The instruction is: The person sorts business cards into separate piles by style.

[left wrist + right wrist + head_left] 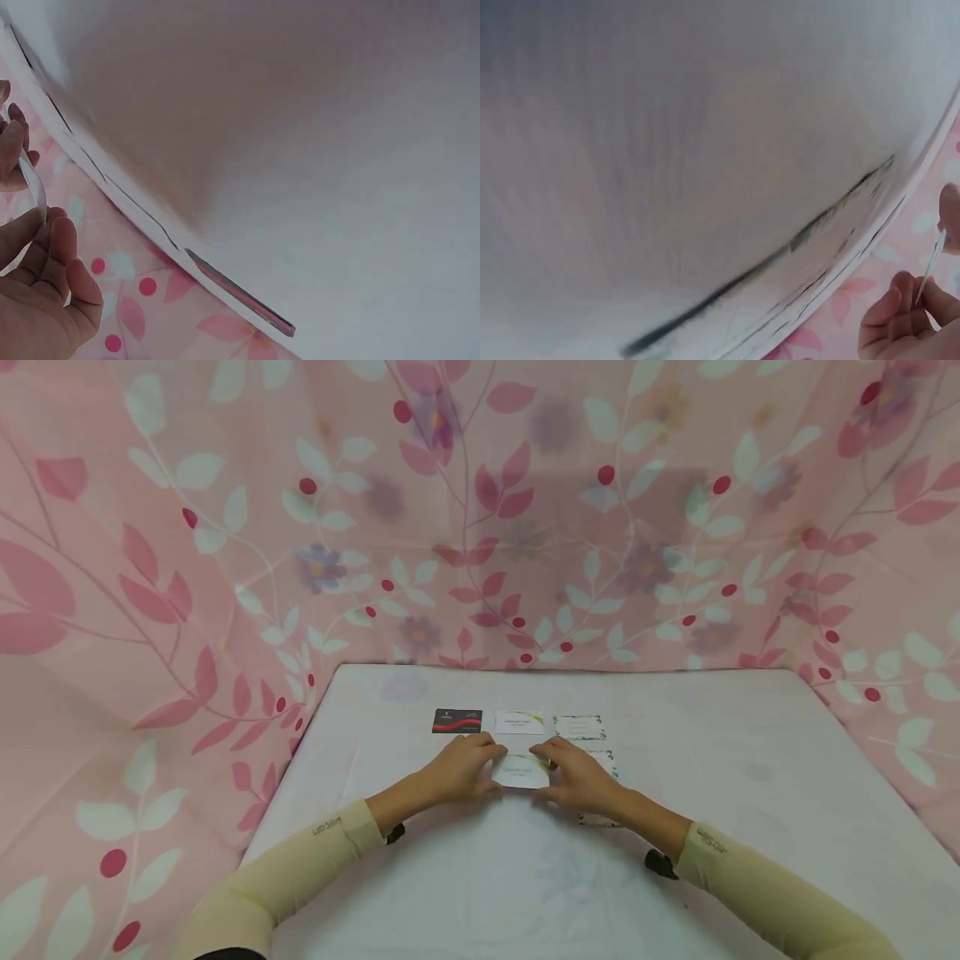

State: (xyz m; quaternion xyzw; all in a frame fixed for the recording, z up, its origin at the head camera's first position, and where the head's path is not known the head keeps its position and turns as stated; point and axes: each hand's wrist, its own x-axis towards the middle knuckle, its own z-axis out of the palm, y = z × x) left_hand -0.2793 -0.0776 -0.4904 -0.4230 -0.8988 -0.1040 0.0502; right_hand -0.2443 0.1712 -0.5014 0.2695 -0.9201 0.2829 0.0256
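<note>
Pink floral cloth [555, 535] around a white table [450, 893]
Leaves [512, 397], red berries [606, 475] and blurred flowers [321, 567] pattern the cloth — the light is soft, dim.

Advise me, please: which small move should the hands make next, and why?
I would lower the held card gently onto the table, perhaps in front of the similar card: the left hand and right hand both pinch it, the wrist views show it raised, and leaf-bordered cards at the right form a column.

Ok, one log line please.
left hand: pinches white-green card; right hand: pinches same card; similar card: flat behind it; black card: beside that
</note>
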